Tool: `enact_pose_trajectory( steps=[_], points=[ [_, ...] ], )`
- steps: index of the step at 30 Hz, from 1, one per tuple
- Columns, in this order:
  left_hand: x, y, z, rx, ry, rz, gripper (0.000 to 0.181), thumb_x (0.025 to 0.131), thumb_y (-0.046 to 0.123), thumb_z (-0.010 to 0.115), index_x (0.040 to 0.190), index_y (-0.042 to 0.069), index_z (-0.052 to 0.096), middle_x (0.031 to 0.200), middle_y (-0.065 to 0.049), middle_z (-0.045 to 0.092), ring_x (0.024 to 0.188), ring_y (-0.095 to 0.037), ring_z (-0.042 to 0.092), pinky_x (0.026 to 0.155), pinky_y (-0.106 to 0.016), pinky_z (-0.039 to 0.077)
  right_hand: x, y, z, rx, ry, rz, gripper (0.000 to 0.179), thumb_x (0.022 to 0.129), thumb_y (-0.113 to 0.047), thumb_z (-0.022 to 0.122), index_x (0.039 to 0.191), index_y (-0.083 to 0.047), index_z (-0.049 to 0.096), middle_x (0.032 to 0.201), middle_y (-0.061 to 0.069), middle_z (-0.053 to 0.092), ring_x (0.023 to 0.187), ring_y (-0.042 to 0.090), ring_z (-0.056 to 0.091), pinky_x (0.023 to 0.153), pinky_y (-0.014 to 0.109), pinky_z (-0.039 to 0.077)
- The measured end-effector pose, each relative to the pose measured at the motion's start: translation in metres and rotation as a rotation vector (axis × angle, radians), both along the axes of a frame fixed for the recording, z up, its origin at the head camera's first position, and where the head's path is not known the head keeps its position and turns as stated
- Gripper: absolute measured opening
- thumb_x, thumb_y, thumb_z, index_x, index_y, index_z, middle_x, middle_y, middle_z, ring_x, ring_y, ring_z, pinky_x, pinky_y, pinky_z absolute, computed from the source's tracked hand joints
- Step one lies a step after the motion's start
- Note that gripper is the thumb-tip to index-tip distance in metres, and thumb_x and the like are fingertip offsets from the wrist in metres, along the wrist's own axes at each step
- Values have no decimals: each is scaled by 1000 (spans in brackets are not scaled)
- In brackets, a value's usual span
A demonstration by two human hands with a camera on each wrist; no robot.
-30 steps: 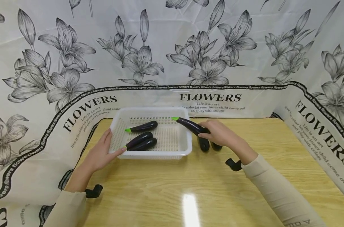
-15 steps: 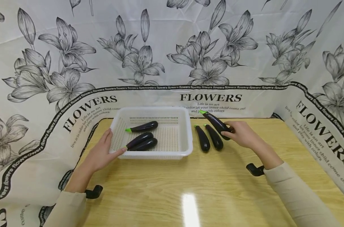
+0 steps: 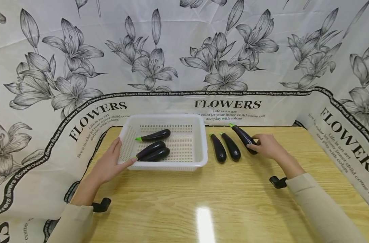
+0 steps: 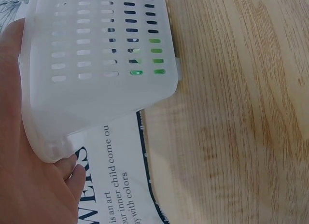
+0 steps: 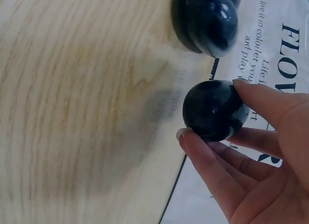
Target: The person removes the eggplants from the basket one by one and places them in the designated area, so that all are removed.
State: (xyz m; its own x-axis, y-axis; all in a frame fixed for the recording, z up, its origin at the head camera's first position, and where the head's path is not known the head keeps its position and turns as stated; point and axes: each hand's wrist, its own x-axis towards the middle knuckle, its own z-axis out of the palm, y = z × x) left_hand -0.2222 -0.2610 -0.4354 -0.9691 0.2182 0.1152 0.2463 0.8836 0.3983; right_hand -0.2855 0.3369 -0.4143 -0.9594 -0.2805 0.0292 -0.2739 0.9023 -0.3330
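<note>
My left hand [image 3: 106, 165] grips the left end of a white perforated plastic basket [image 3: 166, 164], its thumb over the front rim and its fingers along the outer side. Inside the basket lie three dark purple eggplants; one eggplant [image 3: 155, 135] is toward the back, and two lie side by side near the front left. To the right of the basket, my right hand [image 3: 268, 145] pinches the thick end of another eggplant [image 3: 243, 136] between thumb and fingers, its green tip pointing back and left. That rounded end [image 5: 215, 110] fills the fingertips in the right wrist view.
Two more eggplants lie on the wooden table [image 3: 160, 202] between the basket and my right hand: a left eggplant [image 3: 219, 150] and a right eggplant [image 3: 231, 147]. A white flower-printed cloth [image 3: 160, 67] hangs behind and at both sides.
My right hand has carried its eggplant from over the basket's right rim rightward, then lowered it beside the two on the table. My left hand stays on the basket.
</note>
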Motion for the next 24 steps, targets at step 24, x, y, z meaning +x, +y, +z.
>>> enact_pose_trajectory(
  steps=[24],
  points=[
    [-1, 0, 3, -12, -17, 1, 108, 97, 69, 52, 162, -5, 8, 170, -23, 3, 149, -51, 23, 109, -69, 36, 0, -3, -15, 62, -158, -74, 60, 104, -29, 57, 128, 25, 51, 116, 41, 61, 105, 53, 62, 86, 61, 52]
  ],
)
